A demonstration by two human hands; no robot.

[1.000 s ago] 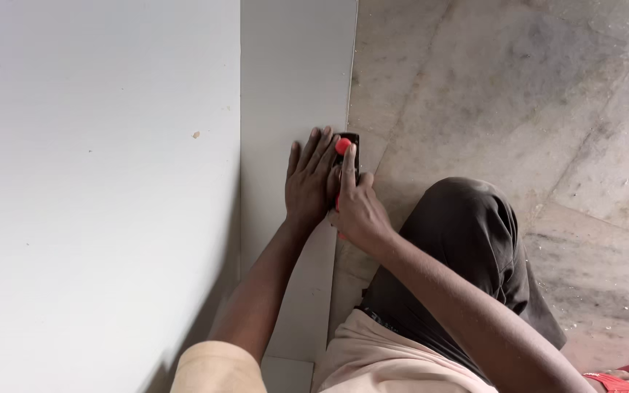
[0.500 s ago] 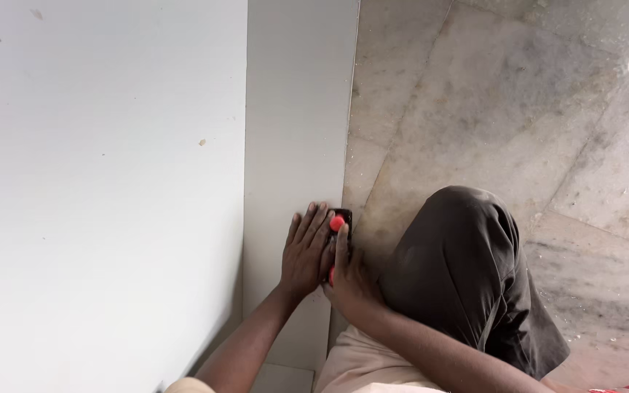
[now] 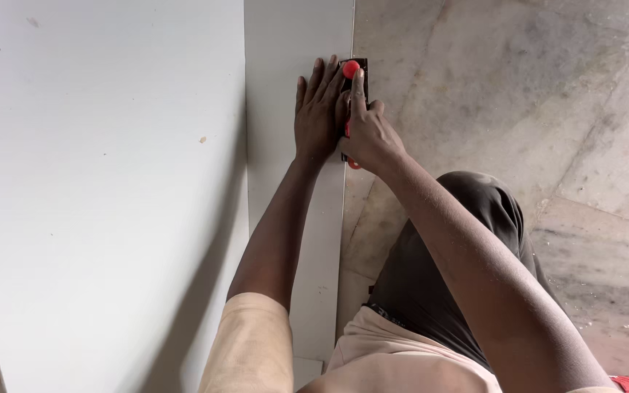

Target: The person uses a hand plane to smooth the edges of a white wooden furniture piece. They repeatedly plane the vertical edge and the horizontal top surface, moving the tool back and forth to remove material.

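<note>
A small dark hand tool with a red knob rides on the right edge of a narrow white board. My right hand grips the tool, the forefinger stretched along it up to the red knob. My left hand lies flat on the narrow board right beside the tool, fingers together and pointing away from me, touching the tool's side. Most of the tool's body is hidden under my hands.
A large white panel stands to the left of the narrow board. Rough grey stone floor fills the right. My knee in dark trousers is bent close under my right arm.
Both hands and the tool have slid forward along the board's edge, away from me, and my arms are now stretched out further.
</note>
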